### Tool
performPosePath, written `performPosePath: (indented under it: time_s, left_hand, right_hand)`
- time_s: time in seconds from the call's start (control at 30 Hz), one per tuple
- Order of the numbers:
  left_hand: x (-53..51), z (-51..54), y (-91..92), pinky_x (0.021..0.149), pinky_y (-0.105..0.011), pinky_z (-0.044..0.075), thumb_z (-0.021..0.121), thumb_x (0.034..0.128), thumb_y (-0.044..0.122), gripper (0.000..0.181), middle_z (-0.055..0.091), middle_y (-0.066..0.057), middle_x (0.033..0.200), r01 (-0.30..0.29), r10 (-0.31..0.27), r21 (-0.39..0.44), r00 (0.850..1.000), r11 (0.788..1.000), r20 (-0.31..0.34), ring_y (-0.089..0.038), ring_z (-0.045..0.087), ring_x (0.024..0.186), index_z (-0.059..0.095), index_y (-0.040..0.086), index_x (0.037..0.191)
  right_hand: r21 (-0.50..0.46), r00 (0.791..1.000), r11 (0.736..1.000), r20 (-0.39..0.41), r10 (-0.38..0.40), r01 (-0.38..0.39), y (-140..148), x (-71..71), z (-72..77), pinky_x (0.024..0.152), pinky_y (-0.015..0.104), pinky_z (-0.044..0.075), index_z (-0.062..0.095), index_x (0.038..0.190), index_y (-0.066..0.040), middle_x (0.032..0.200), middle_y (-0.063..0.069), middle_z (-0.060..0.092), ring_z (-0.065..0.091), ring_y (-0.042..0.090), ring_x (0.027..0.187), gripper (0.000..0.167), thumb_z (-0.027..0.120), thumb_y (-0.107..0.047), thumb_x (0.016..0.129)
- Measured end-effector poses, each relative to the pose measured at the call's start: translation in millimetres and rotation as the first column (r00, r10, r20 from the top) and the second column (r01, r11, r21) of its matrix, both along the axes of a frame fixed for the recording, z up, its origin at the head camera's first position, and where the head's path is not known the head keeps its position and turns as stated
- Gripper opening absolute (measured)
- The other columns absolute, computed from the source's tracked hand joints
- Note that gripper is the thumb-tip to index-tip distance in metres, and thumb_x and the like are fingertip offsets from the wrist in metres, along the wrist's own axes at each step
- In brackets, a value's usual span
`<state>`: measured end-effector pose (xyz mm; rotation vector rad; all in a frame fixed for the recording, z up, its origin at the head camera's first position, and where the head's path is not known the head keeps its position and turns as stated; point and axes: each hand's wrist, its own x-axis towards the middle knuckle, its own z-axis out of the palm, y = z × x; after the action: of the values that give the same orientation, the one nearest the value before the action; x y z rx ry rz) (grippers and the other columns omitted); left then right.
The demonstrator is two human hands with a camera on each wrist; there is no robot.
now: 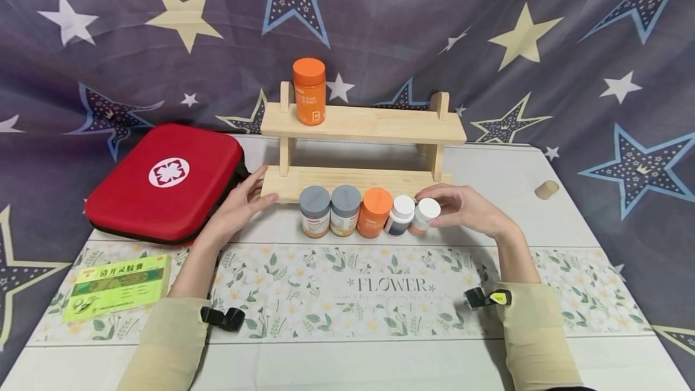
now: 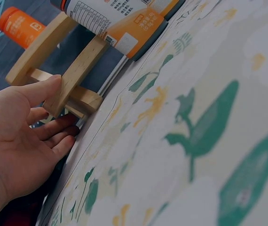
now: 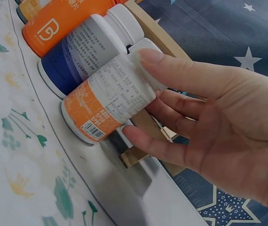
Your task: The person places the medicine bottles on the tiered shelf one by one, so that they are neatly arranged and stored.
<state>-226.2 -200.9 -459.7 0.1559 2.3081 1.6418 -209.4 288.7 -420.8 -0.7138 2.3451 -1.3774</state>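
Touching pale two-tier wooden shelf (image 1: pixel 374 123) with parted fingers of left hand (image 1: pixel 239 207); before shelf, pinching white-and-orange cylindrical plastic bottle (image 3: pixel 113 96) in right hand (image 1: pixel 469 209).

Bare right hand (image 3: pixel 209 113) is hiding part of a round white plastic lid (image 3: pixel 149 77), white-and-orange cylindrical bottle (image 2: pixel 117 26) is running past left wrist view's top edge, thin grey tablecloth print (image 1: pixel 392 297) is blurring illegibly.
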Motion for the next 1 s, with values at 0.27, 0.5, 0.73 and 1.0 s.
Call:
performPosePath:
  time_s: [0.27,0.5,0.73,1.0]
  left_hand:
    - [-0.3,-1.0,-0.6,0.130,-0.048,0.023,0.068,0.1005,0.034,0.090,0.031,-0.016,0.167,0.001,-0.001,0.001,1.000,1.000,-0.003,-0.028,0.027,0.158,0.009,0.025,0.167]
    - [-0.8,-0.5,-0.6,0.130,-0.049,0.023,0.068,0.1005,0.033,0.090,0.032,-0.017,0.167,0.004,-0.004,0.004,1.000,1.000,-0.010,-0.029,0.028,0.158,0.009,0.025,0.167]
    - [-0.3,0.4,-0.1,0.130,-0.048,0.023,0.068,0.1003,0.034,0.090,0.032,-0.017,0.166,0.003,-0.003,-0.001,1.000,1.000,-0.013,-0.029,0.028,0.158,0.010,0.024,0.168]
    - [0.5,1.0,0.1,0.130,-0.050,0.023,0.067,0.1006,0.036,0.090,0.032,-0.017,0.166,0.007,-0.007,-0.002,1.000,1.000,-0.015,-0.031,0.027,0.158,0.009,0.024,0.168]
  right_hand:
    - [-0.028,0.999,0.999,0.021,-0.030,0.030,1,0.9,4.1,0.099,0.022,0.053,0.064,0.135,-0.006,0.136,0.015,0.065,0.065,0.007,0.117,0.050,0.080,-0.005,0.088]
    - [-0.131,0.999,0.991,-0.002,-0.039,0.038,4,2.5,6.8,0.096,0.025,0.056,0.058,0.134,-0.001,0.132,0.009,0.066,0.066,0.012,0.117,0.041,0.070,0.000,0.095]
    - [-0.214,1.000,0.976,0.000,-0.030,0.030,7,2.0,8.9,0.088,0.026,0.059,0.054,0.136,0.001,0.129,0.002,0.070,0.067,0.014,0.112,0.037,0.061,0.003,0.100]
    - [-0.310,0.998,0.949,-0.008,-0.065,0.059,8,3.7,11.8,0.086,0.026,0.059,0.055,0.137,-0.005,0.120,-0.005,0.070,0.067,0.008,0.105,0.038,0.056,0.006,0.100]
